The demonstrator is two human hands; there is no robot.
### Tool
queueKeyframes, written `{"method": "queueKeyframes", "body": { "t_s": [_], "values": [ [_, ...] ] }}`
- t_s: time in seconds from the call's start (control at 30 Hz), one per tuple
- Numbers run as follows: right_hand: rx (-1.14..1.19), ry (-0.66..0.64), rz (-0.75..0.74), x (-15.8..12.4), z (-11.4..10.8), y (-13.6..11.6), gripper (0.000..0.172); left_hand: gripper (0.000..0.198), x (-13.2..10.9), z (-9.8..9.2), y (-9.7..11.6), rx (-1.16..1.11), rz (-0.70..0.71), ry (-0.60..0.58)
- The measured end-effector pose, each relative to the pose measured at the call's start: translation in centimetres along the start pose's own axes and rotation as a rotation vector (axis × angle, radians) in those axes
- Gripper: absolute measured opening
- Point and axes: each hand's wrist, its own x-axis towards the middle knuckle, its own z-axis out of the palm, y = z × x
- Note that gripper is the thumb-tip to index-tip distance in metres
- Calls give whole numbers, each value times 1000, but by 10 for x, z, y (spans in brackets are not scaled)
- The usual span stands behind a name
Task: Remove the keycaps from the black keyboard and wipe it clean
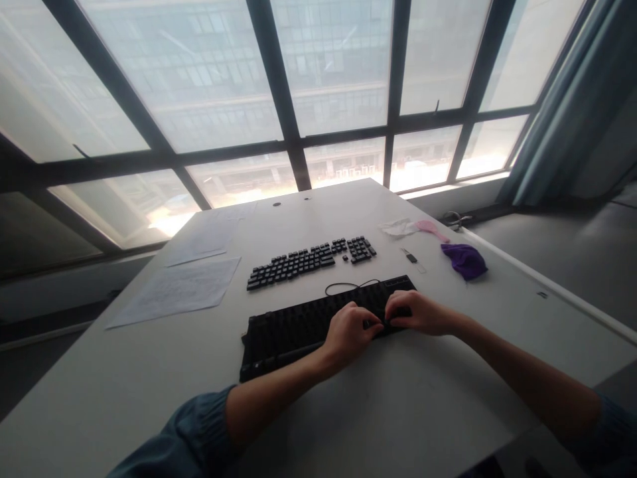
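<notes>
A black keyboard (293, 325) lies in front of me, its key area dark and apparently without most of its caps. Over its right part, my left hand (348, 332) and my right hand (417, 312) meet with fingertips pinched close together. Whatever sits between the fingers is too small and dark to make out. Behind the keyboard, removed black keycaps (293, 264) are laid out in keyboard order, with a number-pad group (362, 248) at the right end. One loose keycap (345, 257) lies between the groups. A thin black cable (341, 285) loops behind the keyboard.
To the right lie a small wire-ended tool (410, 257), a purple cloth (464, 261), a pink brush (432, 230) and a crumpled white tissue (398, 228). Printed paper sheets (179, 291) rest on the left of the white table (308, 425). Large windows (328, 66) stand beyond.
</notes>
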Motion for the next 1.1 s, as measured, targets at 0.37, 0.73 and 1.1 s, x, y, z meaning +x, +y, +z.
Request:
{"method": "queueKeyframes", "body": {
  "t_s": [0.37,0.73,1.1],
  "values": [
    [-89,31,-75,-3,3,-9,8,4,-3,7,-5,57,192,83],
    [-143,55,-144,-1,10,-4,8,19,-2,6,-1,227,342,88],
    [-171,83,-183,-1,12,-5,18,26,-4,8,-2,268,368,74]
  ]
}}
